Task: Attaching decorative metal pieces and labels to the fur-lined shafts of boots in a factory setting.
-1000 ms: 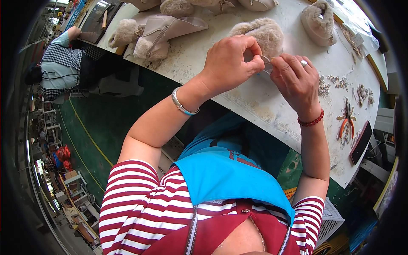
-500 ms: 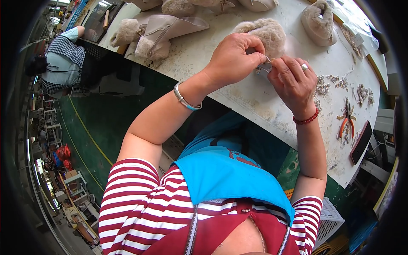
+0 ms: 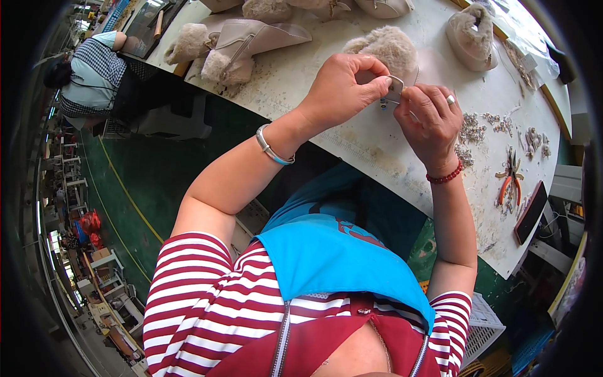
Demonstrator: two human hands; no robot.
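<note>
A broad white worktable (image 3: 487,213) spreads under everything, its flat, hard surface scuffed and blotched with brown stains, the near edge running diagonally above a smooth green floor (image 3: 157,169). Below that edge, a bright blue apron (image 3: 339,264) of plain, closely woven cloth covers a shirt (image 3: 188,289) striped in white and dark red.

At the upper left of the table lies a boot (image 3: 254,39) of smooth greyish-beige leather, tapering in form, with fur about it. A rounded shoe (image 3: 472,34) with a plush lining stands at the upper right. Straight beyond the hands sits a thick, woolly fur cuff (image 3: 392,53) in the same pale beige.

The left hand (image 3: 353,81) and the right hand (image 3: 430,113) are close together but not touching, each pinching with thumb and fingertips a thin band between them.

To the right rests a slim, dark rectangular phone (image 3: 531,212), and near it pliers (image 3: 510,179) with curved orange grips and dark metal jaws. Shiny silver fittings (image 3: 474,129) lie in loose, grainy heaps beside the right hand.

The thin band (image 3: 397,80) bows upward in a narrow, pale arc in front of the fur; its material is too small to tell. Just below glints a tiny metal piece (image 3: 384,103); whether it hangs from the band is unclear.
</note>
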